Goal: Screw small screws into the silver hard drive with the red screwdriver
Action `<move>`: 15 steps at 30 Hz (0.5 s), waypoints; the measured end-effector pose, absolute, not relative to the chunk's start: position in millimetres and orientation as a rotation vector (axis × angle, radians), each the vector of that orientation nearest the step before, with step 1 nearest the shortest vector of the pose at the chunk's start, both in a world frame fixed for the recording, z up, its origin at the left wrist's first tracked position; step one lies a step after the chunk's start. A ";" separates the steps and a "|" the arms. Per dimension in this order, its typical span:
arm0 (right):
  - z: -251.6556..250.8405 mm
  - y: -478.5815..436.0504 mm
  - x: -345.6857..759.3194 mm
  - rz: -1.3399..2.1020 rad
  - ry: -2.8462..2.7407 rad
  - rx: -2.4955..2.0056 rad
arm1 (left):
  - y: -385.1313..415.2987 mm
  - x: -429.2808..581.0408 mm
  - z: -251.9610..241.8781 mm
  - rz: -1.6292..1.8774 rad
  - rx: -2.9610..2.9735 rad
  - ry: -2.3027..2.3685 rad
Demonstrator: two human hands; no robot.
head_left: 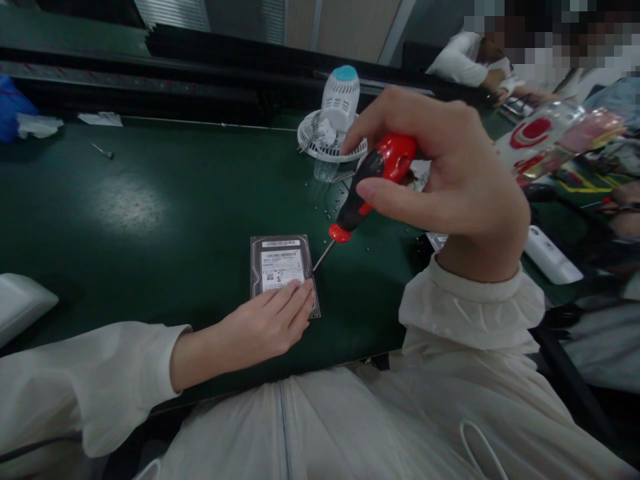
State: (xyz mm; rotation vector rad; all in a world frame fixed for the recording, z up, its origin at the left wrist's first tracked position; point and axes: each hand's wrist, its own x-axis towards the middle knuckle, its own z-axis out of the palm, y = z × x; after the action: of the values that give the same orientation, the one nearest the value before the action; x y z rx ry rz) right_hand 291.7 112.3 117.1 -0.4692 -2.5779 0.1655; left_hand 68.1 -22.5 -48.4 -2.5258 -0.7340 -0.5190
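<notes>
A hard drive [281,257] with a white label lies flat on the green table [150,267]. Across its near end rests my left hand [273,320], fingers stretched out flat and pressing on the lid. My right hand [450,173] is closed around the red and black handle of a screwdriver [353,203]. The screwdriver slants down to the left, and its tip meets the drive's right edge just beyond my left fingertips. Whether the tip sits in a screw is too small to tell.
Several small screws [327,215] lie scattered beyond the drive. Behind them stands a white fan [340,107] with a blue top. A clear bottle [535,137], a white device [553,257] and co-workers are at right. A white object [23,307] sits at left.
</notes>
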 end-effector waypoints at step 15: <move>117.6 113.4 292.3 0.165 -2.589 -0.503 | -20.5 68.7 -48.4 -0.526 -2.535 -0.763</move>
State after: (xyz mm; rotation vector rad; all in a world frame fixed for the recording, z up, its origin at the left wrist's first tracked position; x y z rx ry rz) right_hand 292.3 113.4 117.6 -0.5030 -2.5893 0.1651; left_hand 68.7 -20.5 -48.4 -2.5346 -0.7628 -0.5264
